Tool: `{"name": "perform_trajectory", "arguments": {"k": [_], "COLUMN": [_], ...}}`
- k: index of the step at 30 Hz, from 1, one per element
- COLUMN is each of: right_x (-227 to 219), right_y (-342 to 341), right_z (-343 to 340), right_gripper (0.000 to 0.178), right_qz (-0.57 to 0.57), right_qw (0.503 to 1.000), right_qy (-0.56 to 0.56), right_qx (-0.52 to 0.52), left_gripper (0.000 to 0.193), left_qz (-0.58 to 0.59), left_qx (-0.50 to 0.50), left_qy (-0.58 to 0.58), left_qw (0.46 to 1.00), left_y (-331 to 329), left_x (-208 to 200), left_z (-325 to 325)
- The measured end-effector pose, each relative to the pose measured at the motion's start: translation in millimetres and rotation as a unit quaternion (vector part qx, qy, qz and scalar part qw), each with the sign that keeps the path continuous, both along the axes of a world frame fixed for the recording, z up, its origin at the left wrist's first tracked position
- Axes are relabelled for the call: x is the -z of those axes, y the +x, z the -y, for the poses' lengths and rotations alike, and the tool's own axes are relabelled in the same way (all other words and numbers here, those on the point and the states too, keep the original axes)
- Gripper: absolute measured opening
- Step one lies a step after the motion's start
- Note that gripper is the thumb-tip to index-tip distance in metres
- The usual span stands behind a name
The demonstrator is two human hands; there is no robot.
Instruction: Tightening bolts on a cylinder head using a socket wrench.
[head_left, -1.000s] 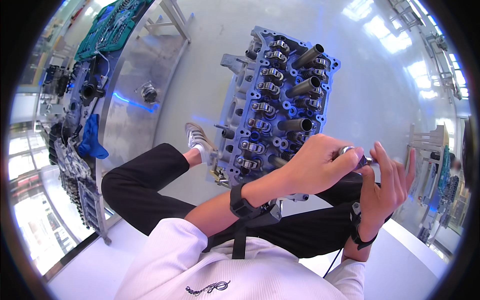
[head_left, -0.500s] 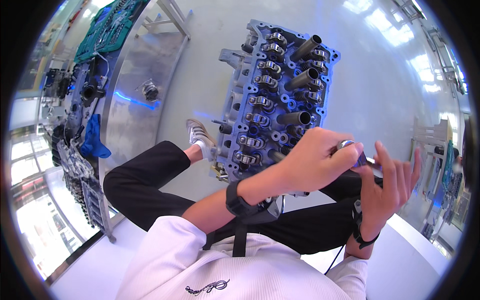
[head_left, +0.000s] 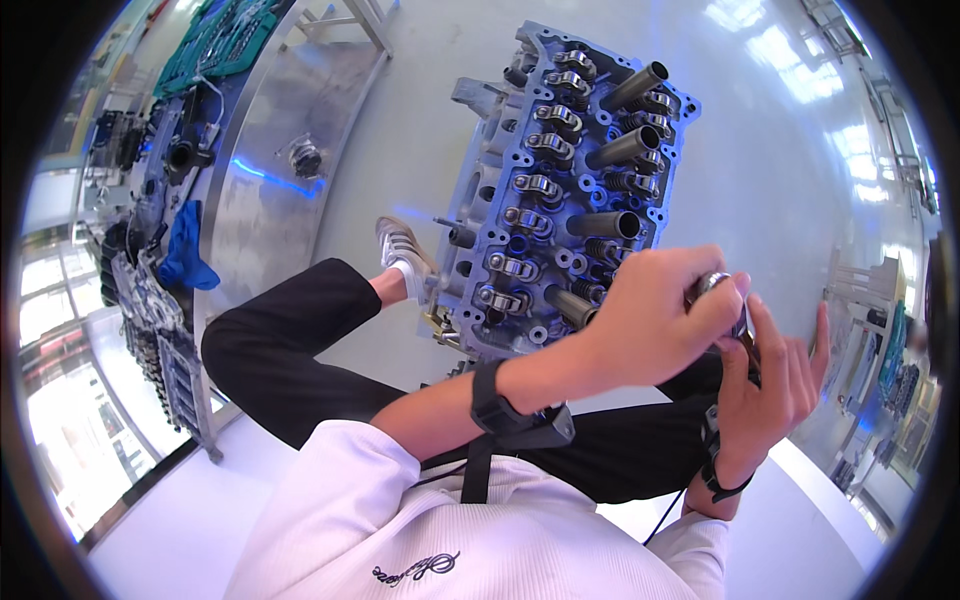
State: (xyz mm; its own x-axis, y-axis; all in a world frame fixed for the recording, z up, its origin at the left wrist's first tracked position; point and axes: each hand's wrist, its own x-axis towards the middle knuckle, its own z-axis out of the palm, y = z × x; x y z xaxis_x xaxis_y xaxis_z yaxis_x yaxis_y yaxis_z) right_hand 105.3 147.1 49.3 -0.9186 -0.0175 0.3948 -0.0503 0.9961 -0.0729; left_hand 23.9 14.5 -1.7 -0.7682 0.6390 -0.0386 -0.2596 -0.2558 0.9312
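A shiny chrome tool with a rounded end (head_left: 713, 283) is gripped in my left hand (head_left: 660, 308), its fingers curled around it. My right hand (head_left: 768, 385) has thumb and forefinger closed on the lower part of the same tool, with its other fingers stretched out. Fingers cover most of the tool, so I cannot tell its exact kind. Beyond my hands lies a metal engine cylinder head (head_left: 668, 190), bearing several roller rocker arms (head_left: 538, 187) on its left side and upright metal tubes (head_left: 605, 225). My left forearm crosses above its near end.
At left stands a steel workbench (head_left: 270, 120) with a round metal part (head_left: 304, 157) on it. Further left are a blue cloth (head_left: 186, 255), a green tool case (head_left: 228, 50) and engine parts (head_left: 180, 395). A metal rack (head_left: 868, 275) stands far right. My bent legs flank the cylinder head.
My left hand has shifted slightly right with the chrome tool. My right hand's fingers have drawn closer together around it. The whole view has moved a little, so the cylinder head sits further right.
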Motion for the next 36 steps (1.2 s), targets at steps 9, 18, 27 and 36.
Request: {"name": "perform_trajectory", "arguments": {"k": [9,18,27,36], "right_x": [0.2,-8.4,-5.6,-3.2], "right_y": [-20.8,-16.3,3.9,-14.6], "right_z": [-7.8,0.8,-5.5,-10.3], "right_gripper": [0.030,0.028,0.019,0.022], "right_qz": [-0.069,-0.040,-0.017,-0.025], "right_qw": [0.993,0.990,0.996,0.986], "right_qy": [0.090,0.137,0.086,0.155], "right_qx": [0.015,0.010,-0.032,-0.049], "left_gripper": [0.031,0.028,0.030,0.032], "left_qz": [-0.085,-0.155,-0.116,-0.171], "left_qx": [0.072,-0.149,-0.299,-0.104], "left_qy": [-0.041,-0.013,-0.026,-0.038], "left_qw": [0.993,0.977,0.947,0.979], "left_y": [-11.8,8.9,10.8,2.9], "left_x": [7.9,15.2,7.6,15.5], "left_z": [9.6,-5.2,-24.1,-7.3]}}
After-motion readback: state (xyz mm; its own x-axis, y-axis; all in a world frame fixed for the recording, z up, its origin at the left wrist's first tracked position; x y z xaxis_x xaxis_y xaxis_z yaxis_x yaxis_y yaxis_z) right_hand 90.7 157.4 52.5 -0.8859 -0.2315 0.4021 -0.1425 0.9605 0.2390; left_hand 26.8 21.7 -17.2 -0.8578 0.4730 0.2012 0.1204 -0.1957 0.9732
